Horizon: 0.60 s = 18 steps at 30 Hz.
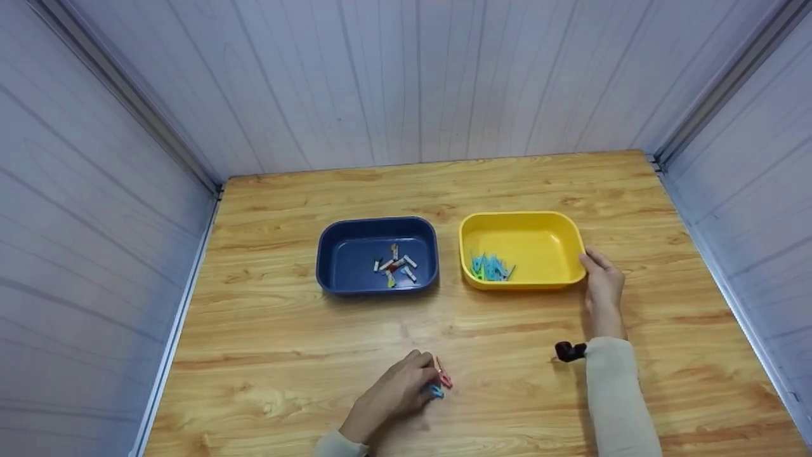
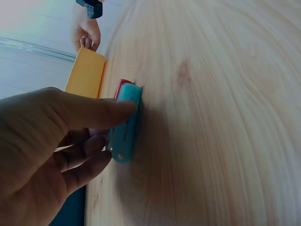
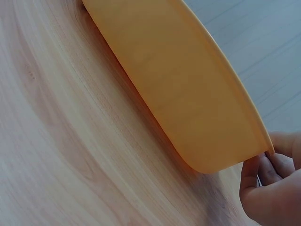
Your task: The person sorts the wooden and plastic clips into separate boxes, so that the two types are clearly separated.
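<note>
Near the front of the table, my left hand [image 1: 398, 388] pinches a blue clothespin [image 2: 126, 129] between thumb and fingers. A red clothespin [image 1: 443, 373] lies on the wood just beyond it, partly hidden behind the blue one in the left wrist view. My right hand [image 1: 604, 284] grips the right-hand end of a yellow bin [image 1: 558, 222] by its rim, thumb on top and fingers below. Inside that bin, several blue and green clothespins [image 1: 490, 267] are heaped in the near left corner.
Left of the yellow bin stands a navy bin [image 1: 336, 285], a narrow gap between them. It contains several small white clips [image 1: 410, 261] with coloured bits. Pale panelled walls [image 1: 406, 82] border the wooden table [image 1: 273, 355] at the back and sides.
</note>
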### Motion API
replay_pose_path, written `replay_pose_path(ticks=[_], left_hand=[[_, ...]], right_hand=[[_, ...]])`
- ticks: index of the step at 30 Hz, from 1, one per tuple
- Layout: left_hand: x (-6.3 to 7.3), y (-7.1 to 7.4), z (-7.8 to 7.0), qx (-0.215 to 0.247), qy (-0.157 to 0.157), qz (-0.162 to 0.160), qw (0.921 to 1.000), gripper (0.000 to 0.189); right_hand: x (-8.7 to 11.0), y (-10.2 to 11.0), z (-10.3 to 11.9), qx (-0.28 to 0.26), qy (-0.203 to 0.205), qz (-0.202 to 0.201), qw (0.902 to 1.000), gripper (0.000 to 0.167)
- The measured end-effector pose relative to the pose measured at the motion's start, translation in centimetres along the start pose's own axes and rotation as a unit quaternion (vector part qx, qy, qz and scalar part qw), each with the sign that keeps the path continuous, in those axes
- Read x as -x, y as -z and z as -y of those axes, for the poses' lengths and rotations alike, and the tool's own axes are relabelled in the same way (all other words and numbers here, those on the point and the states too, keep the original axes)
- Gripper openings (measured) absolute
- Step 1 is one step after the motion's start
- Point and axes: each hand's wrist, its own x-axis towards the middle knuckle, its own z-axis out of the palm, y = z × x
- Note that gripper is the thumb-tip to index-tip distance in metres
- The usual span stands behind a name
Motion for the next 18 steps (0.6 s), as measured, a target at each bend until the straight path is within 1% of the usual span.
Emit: replay_pose_path(ticks=[2,5,9,11,15,18], left_hand=[[0.0,0.1,0.0,0.039,0.008,-0.002,0.9992,0.01],[-0.1,0.4,0.0,0.095,0.023,-0.014,0.9952,0.009],[-0.4,0.8,-0.1,0.122,0.037,-0.027,0.9915,0.008],[-0.6,1.1,-0.1,0.131,0.043,-0.027,0.9901,0.008],[-1.2,1.7,0.0,0.151,0.069,-0.01,0.9862,0.007],[-1.6,2.4,0.0,0.168,0.093,0.006,0.9813,0.007]], right_hand=[[0.0,0.0,0.0,-0.003,-0.001,0.003,1.0,0.048],[0.0,0.1,-0.1,-0.004,0.004,0.005,1.0,0.048],[-0.1,0.0,-0.2,-0.011,0.013,0.008,0.9998,0.049],[-0.1,0.0,-0.2,-0.015,0.014,0.008,0.9998,0.049],[-0.2,0.0,-0.2,-0.022,0.014,0.006,0.9997,0.049],[-0.2,0.0,-0.2,-0.021,0.014,0.003,0.9997,0.048]])
